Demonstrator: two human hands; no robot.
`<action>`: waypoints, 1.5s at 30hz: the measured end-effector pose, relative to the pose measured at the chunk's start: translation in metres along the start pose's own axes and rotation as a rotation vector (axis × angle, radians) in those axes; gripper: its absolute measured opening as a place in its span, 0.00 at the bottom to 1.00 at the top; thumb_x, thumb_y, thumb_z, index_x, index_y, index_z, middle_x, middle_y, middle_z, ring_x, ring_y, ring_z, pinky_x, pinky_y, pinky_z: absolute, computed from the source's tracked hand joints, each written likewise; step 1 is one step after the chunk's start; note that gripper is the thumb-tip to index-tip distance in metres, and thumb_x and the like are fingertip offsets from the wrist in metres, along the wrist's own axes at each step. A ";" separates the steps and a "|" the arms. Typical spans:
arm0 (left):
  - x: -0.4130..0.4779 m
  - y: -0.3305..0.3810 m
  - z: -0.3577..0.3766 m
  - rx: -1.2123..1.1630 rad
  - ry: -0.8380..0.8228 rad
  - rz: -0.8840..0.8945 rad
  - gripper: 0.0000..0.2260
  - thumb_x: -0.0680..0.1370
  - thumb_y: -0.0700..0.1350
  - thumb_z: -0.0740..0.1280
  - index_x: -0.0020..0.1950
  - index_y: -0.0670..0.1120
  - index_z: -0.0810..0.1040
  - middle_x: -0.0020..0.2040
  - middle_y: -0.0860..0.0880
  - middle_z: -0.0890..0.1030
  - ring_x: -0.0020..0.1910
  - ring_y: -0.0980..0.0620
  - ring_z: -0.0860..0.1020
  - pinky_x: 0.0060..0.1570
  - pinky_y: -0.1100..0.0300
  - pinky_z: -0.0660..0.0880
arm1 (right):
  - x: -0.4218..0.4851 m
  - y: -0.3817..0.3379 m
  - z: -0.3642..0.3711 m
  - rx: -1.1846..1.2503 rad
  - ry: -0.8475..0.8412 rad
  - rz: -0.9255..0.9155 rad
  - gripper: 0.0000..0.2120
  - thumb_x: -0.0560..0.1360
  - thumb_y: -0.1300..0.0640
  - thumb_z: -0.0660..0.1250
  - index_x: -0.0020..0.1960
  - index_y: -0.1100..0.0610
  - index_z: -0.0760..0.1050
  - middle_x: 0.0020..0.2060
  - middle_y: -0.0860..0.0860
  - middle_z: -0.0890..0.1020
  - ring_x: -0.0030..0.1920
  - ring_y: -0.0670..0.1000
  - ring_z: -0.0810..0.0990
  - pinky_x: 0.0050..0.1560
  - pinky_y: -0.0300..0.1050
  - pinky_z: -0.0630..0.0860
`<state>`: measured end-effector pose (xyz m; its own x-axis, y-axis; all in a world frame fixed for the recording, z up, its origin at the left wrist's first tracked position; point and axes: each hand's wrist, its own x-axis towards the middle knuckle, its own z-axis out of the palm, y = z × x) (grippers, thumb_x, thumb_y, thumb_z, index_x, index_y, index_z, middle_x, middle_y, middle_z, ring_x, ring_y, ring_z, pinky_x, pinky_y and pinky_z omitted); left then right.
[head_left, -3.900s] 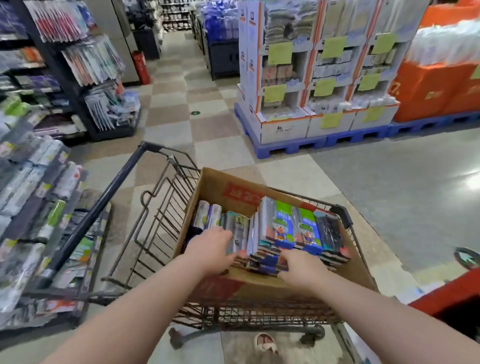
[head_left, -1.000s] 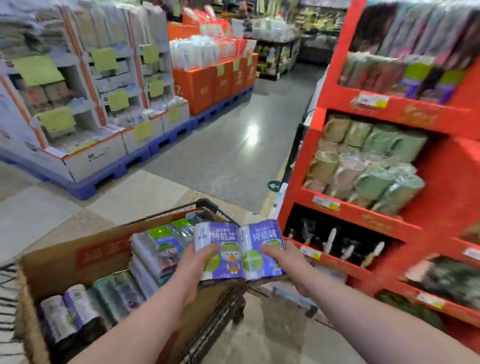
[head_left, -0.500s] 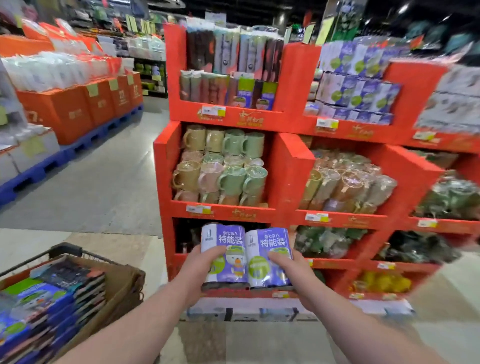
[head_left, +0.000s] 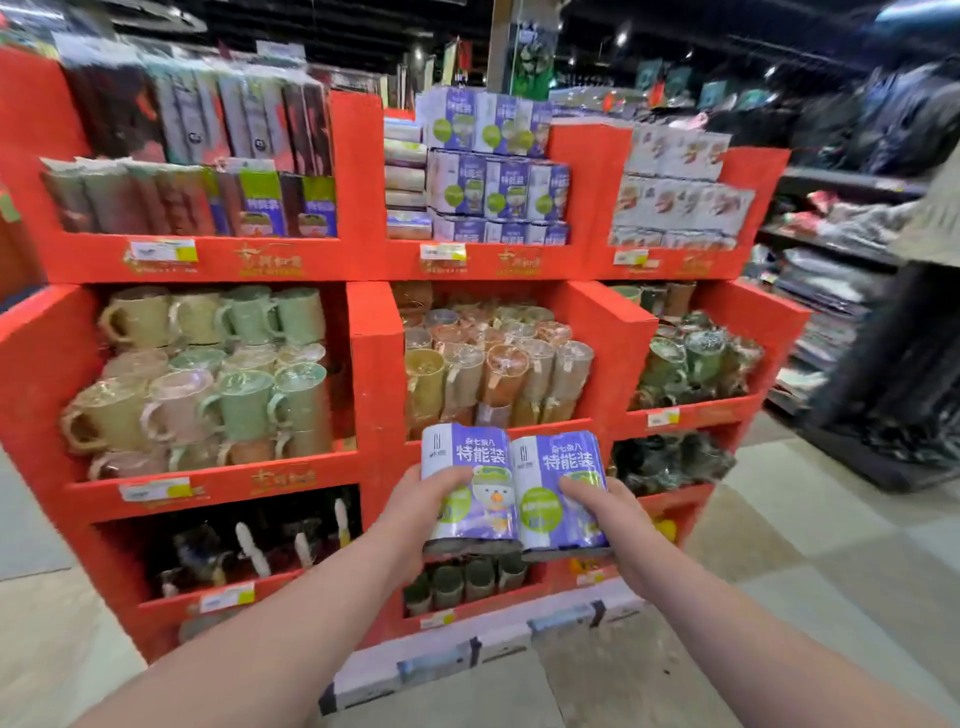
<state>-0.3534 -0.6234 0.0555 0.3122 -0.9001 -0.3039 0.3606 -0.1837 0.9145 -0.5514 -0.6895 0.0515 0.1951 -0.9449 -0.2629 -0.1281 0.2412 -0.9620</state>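
Two purple packs (head_left: 514, 488) side by side (upright); labelled

1 head-worn view looks forward and down, near the red display shelf (head_left: 363, 260).

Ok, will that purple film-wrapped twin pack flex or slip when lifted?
The purple film-wrapped twin pack may hinge at its middle seam, being two bundles side by side; the left hand and right hand each grip one half. Its glossy film looks slippery. Probably stacks flat: matching packs sit piled on the red display stand.

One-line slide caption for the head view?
Left hand and right hand hold purple plastic-wrapped packs before a red cardboard display stand.
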 end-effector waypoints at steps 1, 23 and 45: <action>0.005 0.002 0.009 0.013 -0.010 -0.002 0.10 0.75 0.41 0.69 0.56 0.44 0.77 0.40 0.45 0.85 0.32 0.48 0.83 0.33 0.58 0.78 | 0.008 0.000 -0.008 0.013 -0.005 -0.006 0.33 0.60 0.42 0.76 0.59 0.56 0.75 0.52 0.54 0.84 0.51 0.55 0.84 0.60 0.58 0.77; 0.238 0.137 0.155 0.106 -0.383 0.148 0.07 0.78 0.41 0.67 0.55 0.44 0.78 0.34 0.50 0.84 0.29 0.53 0.82 0.26 0.63 0.76 | 0.214 -0.138 -0.090 0.045 0.226 -0.232 0.19 0.72 0.44 0.70 0.58 0.54 0.79 0.47 0.51 0.86 0.49 0.56 0.84 0.56 0.54 0.78; 0.402 0.260 0.153 -0.089 0.034 0.417 0.15 0.75 0.44 0.69 0.61 0.45 0.77 0.51 0.44 0.84 0.46 0.44 0.82 0.49 0.50 0.78 | 0.455 -0.324 -0.035 -0.077 -0.160 -0.546 0.09 0.79 0.52 0.64 0.44 0.54 0.79 0.36 0.47 0.83 0.33 0.45 0.80 0.35 0.37 0.74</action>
<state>-0.2687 -1.0934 0.2123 0.4756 -0.8763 0.0769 0.2714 0.2293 0.9347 -0.4552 -1.2049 0.2459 0.3969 -0.8813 0.2566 -0.0366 -0.2945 -0.9549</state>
